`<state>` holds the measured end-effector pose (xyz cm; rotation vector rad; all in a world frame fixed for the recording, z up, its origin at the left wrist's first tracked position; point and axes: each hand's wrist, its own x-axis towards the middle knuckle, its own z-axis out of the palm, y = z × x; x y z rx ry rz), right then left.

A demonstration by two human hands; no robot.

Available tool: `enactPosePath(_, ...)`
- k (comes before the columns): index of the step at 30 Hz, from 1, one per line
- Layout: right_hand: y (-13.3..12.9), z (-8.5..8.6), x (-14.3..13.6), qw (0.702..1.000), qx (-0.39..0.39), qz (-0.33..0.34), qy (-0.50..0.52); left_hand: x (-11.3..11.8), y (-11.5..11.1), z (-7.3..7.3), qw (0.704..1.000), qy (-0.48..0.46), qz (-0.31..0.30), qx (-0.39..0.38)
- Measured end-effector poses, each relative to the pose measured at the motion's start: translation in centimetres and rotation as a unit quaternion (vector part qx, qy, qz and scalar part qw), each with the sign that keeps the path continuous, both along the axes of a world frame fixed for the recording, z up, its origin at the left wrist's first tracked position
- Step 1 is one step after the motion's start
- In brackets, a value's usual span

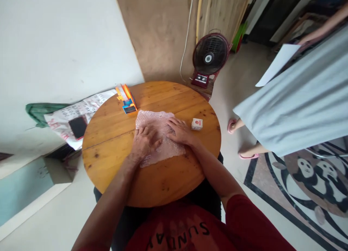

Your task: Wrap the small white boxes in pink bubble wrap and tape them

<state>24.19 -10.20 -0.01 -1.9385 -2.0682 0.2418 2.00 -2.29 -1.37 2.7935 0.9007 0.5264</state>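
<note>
One sheet of bubble wrap (167,152) lies spread over the middle of the round wooden table (163,189). On the sheet's left part rests the person's left hand (144,142), and on its right part the right hand (179,131); both lie palm down, and each grip is apart, with fingers extended. A small white box (197,124) stands beside the right hand, toward the table's right edge. An orange-and-blue tape dispenser (127,99) is placed near the far left edge. Beyond the far right edge stands a dark red electric fan (210,57).

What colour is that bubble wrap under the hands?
The bubble wrap looks pale pink, clearest in the head view.
</note>
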Motion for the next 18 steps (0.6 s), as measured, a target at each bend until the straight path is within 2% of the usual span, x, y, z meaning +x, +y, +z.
enactPosePath(4, -0.2, -0.2, 0.1, 1.0, 0.007, 0.001, 0.012, 0.6, -0.4, -0.4, 0.997, -0.007, -0.077, -0.017)
enactPosePath(6, -0.3, -0.4, 0.2, 1.0, 0.011, 0.001, 0.023, 0.8, -0.4, -0.6, 0.995, -0.001, -0.093, -0.031)
enactPosePath(12, -0.2, -0.9, 0.5, 0.999, 0.028, 0.011, 0.037, 0.7, 0.0, -1.2, 0.995, -0.003, -0.099, -0.033)
enactPosePath(18, -0.3, -0.9, 0.5, 0.999, 0.027, 0.013, 0.037, 0.7, -0.1, -1.2, 0.995, -0.006, -0.087, -0.049)
